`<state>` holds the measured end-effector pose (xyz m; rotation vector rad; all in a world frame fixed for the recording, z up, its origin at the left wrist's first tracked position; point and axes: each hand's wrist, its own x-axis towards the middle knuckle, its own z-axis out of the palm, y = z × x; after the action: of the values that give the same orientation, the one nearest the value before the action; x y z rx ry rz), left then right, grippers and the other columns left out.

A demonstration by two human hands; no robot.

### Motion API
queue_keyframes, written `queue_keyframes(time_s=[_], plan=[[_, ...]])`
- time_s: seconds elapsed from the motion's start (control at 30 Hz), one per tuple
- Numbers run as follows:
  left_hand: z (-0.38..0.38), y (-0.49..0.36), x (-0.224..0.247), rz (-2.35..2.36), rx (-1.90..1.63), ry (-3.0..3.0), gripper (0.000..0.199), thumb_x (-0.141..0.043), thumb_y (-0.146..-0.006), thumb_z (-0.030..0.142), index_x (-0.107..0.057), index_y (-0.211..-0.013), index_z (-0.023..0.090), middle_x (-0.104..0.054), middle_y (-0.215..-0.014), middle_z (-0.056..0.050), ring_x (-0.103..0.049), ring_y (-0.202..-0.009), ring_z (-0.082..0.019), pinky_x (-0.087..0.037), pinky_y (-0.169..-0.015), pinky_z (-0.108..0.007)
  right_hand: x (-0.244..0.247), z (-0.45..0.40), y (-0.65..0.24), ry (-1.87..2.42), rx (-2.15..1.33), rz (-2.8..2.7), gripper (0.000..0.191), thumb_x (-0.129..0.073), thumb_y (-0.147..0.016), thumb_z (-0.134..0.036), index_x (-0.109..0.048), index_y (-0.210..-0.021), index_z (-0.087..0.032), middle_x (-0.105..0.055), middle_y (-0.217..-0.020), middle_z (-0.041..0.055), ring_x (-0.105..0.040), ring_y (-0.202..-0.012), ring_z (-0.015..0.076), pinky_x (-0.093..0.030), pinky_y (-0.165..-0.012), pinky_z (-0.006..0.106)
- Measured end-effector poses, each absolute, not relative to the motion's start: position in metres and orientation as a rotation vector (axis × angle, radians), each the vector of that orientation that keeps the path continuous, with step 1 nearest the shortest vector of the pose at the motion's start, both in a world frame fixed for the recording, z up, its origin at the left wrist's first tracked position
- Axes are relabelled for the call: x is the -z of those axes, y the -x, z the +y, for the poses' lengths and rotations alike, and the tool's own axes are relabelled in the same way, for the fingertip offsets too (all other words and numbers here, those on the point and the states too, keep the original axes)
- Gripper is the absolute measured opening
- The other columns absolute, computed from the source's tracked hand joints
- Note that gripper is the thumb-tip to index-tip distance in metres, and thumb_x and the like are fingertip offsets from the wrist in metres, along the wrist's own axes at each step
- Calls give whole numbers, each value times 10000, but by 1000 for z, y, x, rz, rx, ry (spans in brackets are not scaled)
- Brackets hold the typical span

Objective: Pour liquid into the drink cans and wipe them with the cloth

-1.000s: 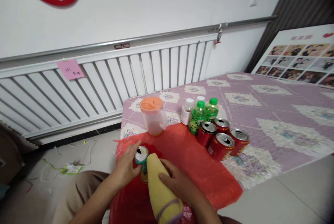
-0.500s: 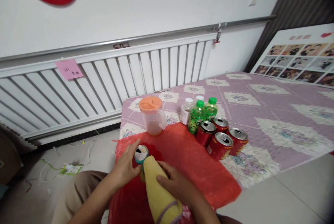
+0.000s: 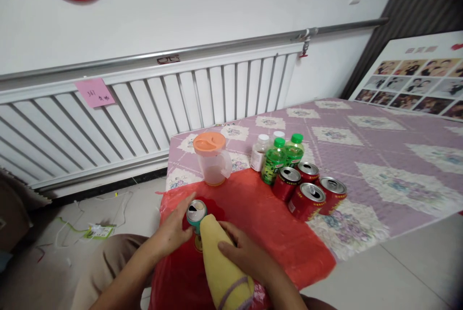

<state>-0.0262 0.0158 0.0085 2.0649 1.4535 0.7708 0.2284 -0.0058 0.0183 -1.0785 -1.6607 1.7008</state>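
Observation:
A teal can (image 3: 196,213) with an opened silver top stands on the red plastic sheet (image 3: 253,204). My left hand (image 3: 176,225) is curved around its left side, fingers and thumb against it. In my right hand (image 3: 240,252) is a yellow cloth bundle (image 3: 220,262) with a purple stripe, gripped from the right; its narrow upper end is beside the can. What lies inside the cloth is hidden. Just beyond the can is a clear pitcher (image 3: 212,168) with an orange lid.
Several opened red cans (image 3: 306,201) stand on the right, behind them green-capped bottles (image 3: 274,163) and white-capped bottles (image 3: 259,153). A flowered cloth (image 3: 336,151) covers the table. Behind it runs a white radiator (image 3: 181,102); a photo board (image 3: 415,78) leans at the right.
The view has shifted slightly. My left thumb is a little lower and farther from the cloth, showing more of the can's side. The cloth stays in my right hand.

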Motion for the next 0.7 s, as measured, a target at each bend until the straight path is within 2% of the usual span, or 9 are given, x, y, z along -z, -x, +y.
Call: queue_keyframes(time_s=[0.23,0.47,0.6,0.7], plan=[[15,17,3,1603,-903,-2105,820,-679,-718,187,-370,-1478,167,-525,-1454,-191,-505,-1364,-346,-415,-1134,-564,-19,-7,-230,1062,-1723,-1644,541,-582,-866,-293,-527,-1398,-212,-640,-1365,101,-641,-1176,254,-509,-967,379],[13,9,5,1677,-924,-2067,828,-699,-726,231,-362,-1481,180,-551,-1410,-182,-547,-1311,-343,-439,-1104,-575,-18,-6,-233,1043,-1731,-1627,532,-581,-873,-326,-533,-1395,-232,-648,-1360,90,-643,-1170,255,-513,-954,376],[14,15,-4,1606,-868,-2057,881,-689,-713,214,-312,-1508,158,-467,-1505,-191,-460,-1399,-338,-373,-1168,-562,-19,-6,-235,1053,-1721,-1633,529,-573,-877,-319,-532,-1398,-239,-638,-1374,89,-641,-1173,252,-506,-963,376],[15,21,-10,1503,-775,-2026,902,-623,-726,153,-243,-1544,192,-384,-1584,-148,-375,-1467,-301,-320,-1211,-534,-22,-7,-235,1090,-1694,-1651,521,-567,-870,-292,-543,-1387,-238,-648,-1356,86,-625,-1196,259,-493,-987,387]])
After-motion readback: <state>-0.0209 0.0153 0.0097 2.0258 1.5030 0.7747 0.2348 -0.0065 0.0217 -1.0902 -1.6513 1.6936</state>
